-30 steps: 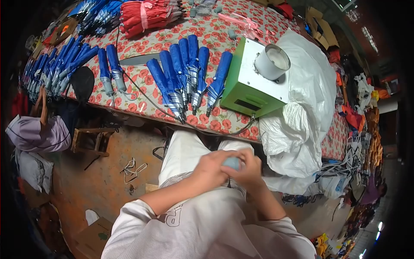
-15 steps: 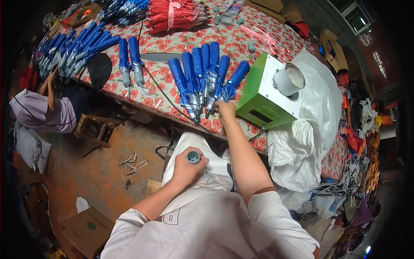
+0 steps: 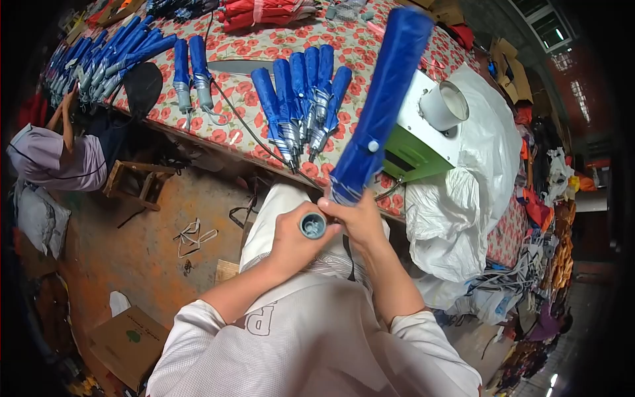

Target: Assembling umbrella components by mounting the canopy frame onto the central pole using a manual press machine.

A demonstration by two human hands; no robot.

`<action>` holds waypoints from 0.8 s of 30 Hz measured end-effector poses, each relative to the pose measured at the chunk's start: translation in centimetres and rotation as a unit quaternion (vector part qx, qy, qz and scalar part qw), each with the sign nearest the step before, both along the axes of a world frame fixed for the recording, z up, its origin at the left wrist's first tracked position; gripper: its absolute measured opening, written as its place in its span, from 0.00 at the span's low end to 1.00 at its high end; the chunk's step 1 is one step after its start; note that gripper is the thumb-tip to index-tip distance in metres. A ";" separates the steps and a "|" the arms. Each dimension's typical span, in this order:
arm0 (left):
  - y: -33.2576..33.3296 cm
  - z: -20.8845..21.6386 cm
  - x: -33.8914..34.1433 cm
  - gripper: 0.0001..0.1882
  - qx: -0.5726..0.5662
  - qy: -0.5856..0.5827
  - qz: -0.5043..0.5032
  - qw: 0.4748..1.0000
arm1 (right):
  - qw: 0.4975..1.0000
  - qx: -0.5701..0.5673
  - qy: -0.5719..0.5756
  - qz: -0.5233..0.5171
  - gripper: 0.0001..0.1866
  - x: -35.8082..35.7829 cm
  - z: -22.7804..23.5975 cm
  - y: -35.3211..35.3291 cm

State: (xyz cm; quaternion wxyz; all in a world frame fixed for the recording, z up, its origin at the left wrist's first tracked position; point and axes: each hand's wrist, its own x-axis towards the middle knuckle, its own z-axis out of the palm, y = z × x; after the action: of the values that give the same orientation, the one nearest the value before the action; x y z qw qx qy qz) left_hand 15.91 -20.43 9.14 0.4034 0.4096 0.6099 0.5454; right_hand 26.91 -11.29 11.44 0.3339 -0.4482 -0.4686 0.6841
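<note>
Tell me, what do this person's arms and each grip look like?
The left grip and right grip are ordinary human hands, ungloved. The forearms are bare, with no cables visible. Loose, off-white, finely textured sleeves end near the elbows.

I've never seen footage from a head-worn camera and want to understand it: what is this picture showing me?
There is no robot here, just a person using two bare hands. The picture comes from a wide fisheye camera on the person's head, looking down, so straight edges bend near the rim and the forearms come in from below.

The left hand holds a hollow grey piece, its open end facing the camera. The right hand grips the lower end of a blue folded umbrella, which points up and away.

On the flower-patterned table are more blue umbrellas, a red bundle and a green and white box with a round metal collar. Another person is at the left.
</note>
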 end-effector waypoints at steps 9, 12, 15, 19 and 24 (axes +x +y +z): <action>1.6 -1.7 2.9 0.11 0.209 0.000 -0.027 0.978 | 0.938 0.211 0.245 -0.126 0.21 5.4 12.9 3.4; 2.3 -2.0 2.4 0.12 0.217 -0.002 -0.008 0.976 | 0.953 0.157 0.259 0.018 0.29 6.1 9.7 0.5; 2.3 -2.0 1.4 0.12 0.208 0.037 -0.031 0.977 | 0.894 0.226 0.383 0.064 0.32 9.7 9.2 0.6; 2.3 -2.1 1.4 0.13 0.173 0.069 -0.057 0.981 | 0.887 0.270 0.373 0.028 0.34 8.4 11.8 -1.0; 3.2 -0.6 2.4 0.13 0.181 0.083 -0.064 0.978 | 0.916 0.265 0.297 0.049 0.34 6.4 10.9 -1.4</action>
State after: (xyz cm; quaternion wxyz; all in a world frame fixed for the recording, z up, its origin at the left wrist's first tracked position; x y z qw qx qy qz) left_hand 18.34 -17.20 8.52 0.3046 0.5580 0.5048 0.5839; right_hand 33.35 -12.74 22.34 0.5298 -0.0958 -0.5333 0.6524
